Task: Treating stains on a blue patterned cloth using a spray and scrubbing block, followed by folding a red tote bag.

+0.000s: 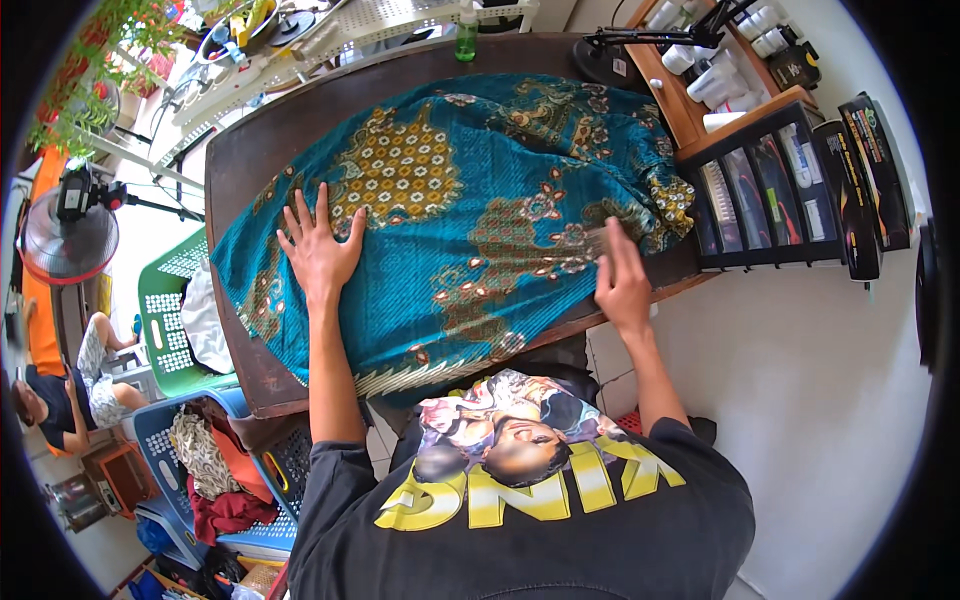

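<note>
A teal patterned cloth (420, 262) with gold, brown and white motifs lies spread over a dark wooden table (247, 157). Its near edge, striped in white, hangs past the table's front. Toward the right the fabric is bunched and wrinkled, up against the drawer unit. My left hand (321, 251) rests palm down on the cloth's left part, fingers spread. Over the right part, near the front edge, is my right hand (624, 281), its fingers extended close together and slightly blurred. Whether those fingertips touch the fabric is hard to tell. Neither hand grasps anything.
A black drawer unit (772, 199) and a desk lamp base (600, 61) border the right end. At the back stands a green liquid bottle (466, 34). Left are a green basket (169, 330), a blue basket (247, 529) with clothes, a fan (69, 232) and a seated person (56, 405).
</note>
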Available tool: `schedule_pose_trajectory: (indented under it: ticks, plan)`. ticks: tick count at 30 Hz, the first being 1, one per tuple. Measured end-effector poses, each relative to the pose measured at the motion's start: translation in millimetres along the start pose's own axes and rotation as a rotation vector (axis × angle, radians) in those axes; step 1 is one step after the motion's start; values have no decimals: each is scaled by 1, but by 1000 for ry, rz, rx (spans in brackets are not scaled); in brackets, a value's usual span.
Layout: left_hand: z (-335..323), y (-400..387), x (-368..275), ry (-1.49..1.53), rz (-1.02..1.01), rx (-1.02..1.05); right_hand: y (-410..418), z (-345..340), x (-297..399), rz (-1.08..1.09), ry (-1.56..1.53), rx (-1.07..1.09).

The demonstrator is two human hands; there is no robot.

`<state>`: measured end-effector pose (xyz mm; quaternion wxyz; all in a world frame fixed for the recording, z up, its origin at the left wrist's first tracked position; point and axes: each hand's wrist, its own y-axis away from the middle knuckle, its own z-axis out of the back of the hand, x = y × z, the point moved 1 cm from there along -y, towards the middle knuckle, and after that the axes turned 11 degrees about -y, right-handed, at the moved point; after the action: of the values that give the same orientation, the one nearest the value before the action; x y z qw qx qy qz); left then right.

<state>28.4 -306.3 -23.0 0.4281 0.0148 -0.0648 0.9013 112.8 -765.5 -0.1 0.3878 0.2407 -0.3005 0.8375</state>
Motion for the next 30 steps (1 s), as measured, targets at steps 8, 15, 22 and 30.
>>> schedule_pose_trajectory:
  ticks: [8,15,22,30]
  plan:
    - [-8,13,-20,-10,12,-18,-21,-52,59,131,-36,-31]
    - [-6,17,-14,108,-13,-5,-38,-50,16,85,-86,82]
    - [-4,24,-24,124,-134,-25,-77,-9,0,-73,162,-24]
    - [1,28,-40,113,-157,-101,-163,-148,103,462,-319,215]
